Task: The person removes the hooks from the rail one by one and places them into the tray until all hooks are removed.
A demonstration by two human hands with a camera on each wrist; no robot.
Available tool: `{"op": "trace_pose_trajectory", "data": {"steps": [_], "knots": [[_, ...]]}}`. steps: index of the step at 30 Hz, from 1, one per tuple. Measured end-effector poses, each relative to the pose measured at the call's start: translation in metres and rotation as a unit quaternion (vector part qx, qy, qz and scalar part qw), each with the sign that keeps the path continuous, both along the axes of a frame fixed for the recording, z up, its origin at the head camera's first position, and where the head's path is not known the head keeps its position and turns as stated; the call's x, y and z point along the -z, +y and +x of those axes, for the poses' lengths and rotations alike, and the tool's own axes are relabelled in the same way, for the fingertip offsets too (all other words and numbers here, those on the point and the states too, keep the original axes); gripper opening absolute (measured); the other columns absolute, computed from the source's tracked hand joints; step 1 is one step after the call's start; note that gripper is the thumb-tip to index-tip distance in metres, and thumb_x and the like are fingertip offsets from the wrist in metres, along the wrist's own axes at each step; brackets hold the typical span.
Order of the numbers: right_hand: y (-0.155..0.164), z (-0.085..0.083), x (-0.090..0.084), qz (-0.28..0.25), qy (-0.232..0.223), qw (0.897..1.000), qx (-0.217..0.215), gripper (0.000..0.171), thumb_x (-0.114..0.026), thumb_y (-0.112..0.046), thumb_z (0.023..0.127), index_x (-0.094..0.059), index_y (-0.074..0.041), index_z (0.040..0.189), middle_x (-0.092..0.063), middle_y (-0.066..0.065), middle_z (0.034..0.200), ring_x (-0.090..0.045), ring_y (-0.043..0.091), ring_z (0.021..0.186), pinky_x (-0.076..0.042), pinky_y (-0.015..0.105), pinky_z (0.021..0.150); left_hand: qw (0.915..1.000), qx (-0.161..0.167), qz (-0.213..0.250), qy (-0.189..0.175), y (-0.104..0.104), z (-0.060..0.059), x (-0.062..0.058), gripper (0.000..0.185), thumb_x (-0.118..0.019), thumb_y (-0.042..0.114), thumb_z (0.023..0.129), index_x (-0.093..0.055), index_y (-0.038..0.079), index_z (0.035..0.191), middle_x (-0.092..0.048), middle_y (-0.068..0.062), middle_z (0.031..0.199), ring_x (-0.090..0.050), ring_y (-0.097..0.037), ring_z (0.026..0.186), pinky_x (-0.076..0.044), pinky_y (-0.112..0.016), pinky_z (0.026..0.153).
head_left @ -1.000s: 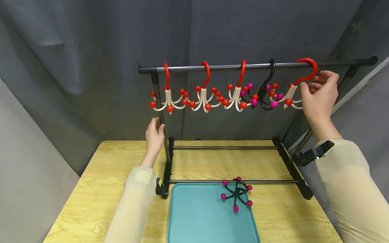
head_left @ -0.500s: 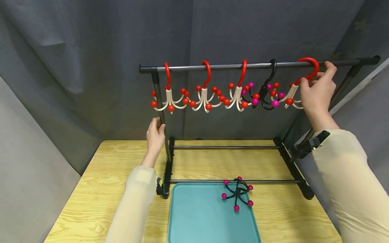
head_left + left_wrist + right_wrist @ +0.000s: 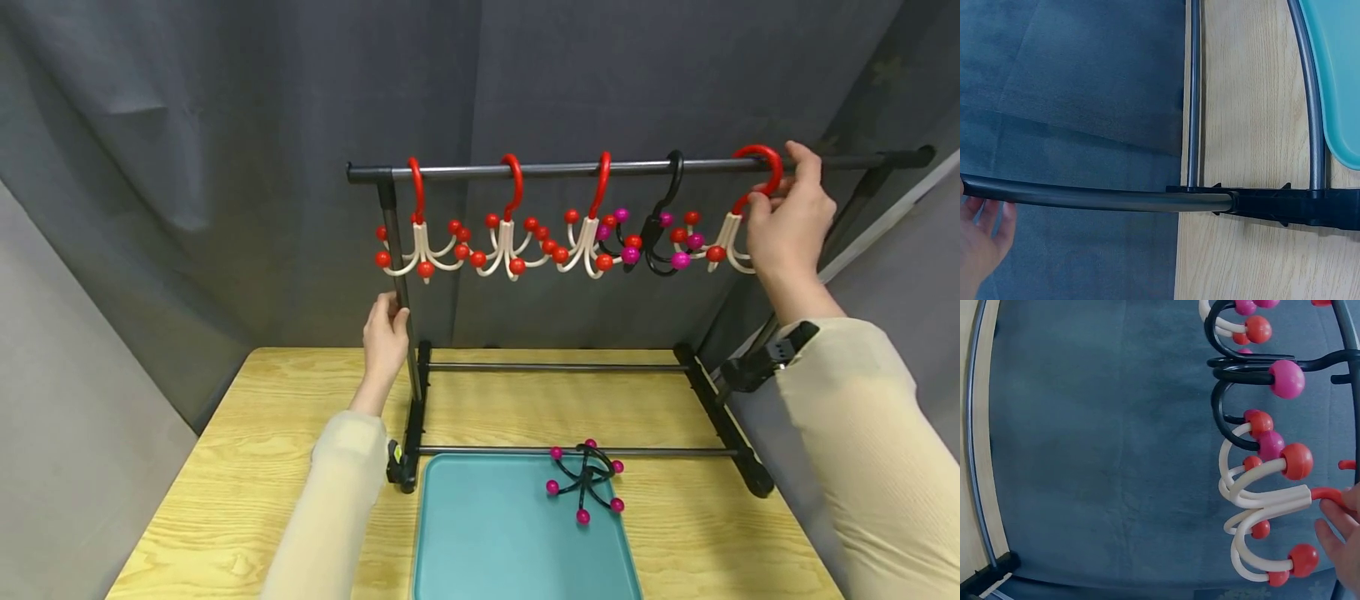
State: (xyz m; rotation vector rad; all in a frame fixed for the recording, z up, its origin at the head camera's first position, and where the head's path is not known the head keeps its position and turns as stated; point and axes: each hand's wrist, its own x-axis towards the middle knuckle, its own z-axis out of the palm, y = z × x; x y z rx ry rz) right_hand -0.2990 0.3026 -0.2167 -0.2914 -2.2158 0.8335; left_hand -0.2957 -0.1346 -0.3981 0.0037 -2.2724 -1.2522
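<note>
The red-hooked hanger point(image 3: 738, 229) hangs at the right end of the top rail point(image 3: 637, 167) of the rack, above the far right part of the bench point(image 3: 225, 467). A second ago its red hook was tipped over the rail with the right hand point(image 3: 791, 221) below it, fingers spread; now the hook sits more squarely on the rail and the hand has risen, so that its fingers curl over the hook's top at rail height. That grip is closed on the hook, thumb on the near side, fingers over the far side. The left hand point(image 3: 384, 333) has not moved: it stays wrapped round the rack's left upright post point(image 3: 397, 275), low on the post.

The hanger has a thick red hook on top and a cream stem that splits into several upcurved cream arms, each tipped with a red ball; the right wrist view point(image 3: 1260, 506) shows the arms looping close against those of the black hanger point(image 3: 660, 233) beside it, which carries magenta balls. Three more red-and-cream hangers point(image 3: 504, 237) hang along the rail to the left. Another black hanger point(image 3: 587, 482) lies on the teal tray point(image 3: 487, 542) at the bench's near edge
</note>
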Motion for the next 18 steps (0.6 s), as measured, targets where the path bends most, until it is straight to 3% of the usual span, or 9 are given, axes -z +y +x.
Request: {"op": "trace_pose_trajectory", "data": {"steps": [4, 12, 18], "knots": [[0.002, 0.003, -0.005, 0.018, 0.011, 1.0, 0.017, 0.048, -0.047, -0.015, 0.092, -0.035, -0.034, 0.135, -0.058, 0.007, 0.119, -0.046, 0.007, 0.088, -0.042, 0.021, 0.089, 1.0, -0.002, -0.005, 0.005, 0.001, -0.001, 0.0, 0.023, -0.052, 0.015, 0.092, -0.051, 0.007, 0.114, -0.056, -0.013, 0.101, -0.056, -0.029, 0.093, -0.043, -0.045, 0.079], [0.01, 0.014, -0.012, 0.005, 0.031, 0.999, 0.03, 0.042, -0.049, -0.02, 0.092, -0.04, -0.035, 0.129, -0.057, 0.002, 0.12, -0.037, -0.01, 0.077, -0.044, 0.014, 0.083, 0.9999, 0.0, -0.008, 0.011, 0.002, -0.002, 0.001, 0.024, -0.053, 0.016, 0.092, -0.051, 0.006, 0.114, -0.056, -0.014, 0.102, -0.056, -0.029, 0.093, -0.044, -0.045, 0.08], [0.015, 0.022, -0.019, -0.027, 0.072, 0.997, 0.018, 0.038, -0.051, -0.02, 0.09, -0.044, -0.034, 0.125, -0.053, -0.018, 0.097, -0.04, -0.016, 0.07, -0.043, 0.01, 0.08, 0.9998, -0.003, -0.007, 0.017, 0.0, -0.001, 0.002, 0.023, -0.054, 0.015, 0.091, -0.052, 0.007, 0.112, -0.058, -0.013, 0.1, -0.056, -0.029, 0.092, -0.044, -0.046, 0.079]]}}
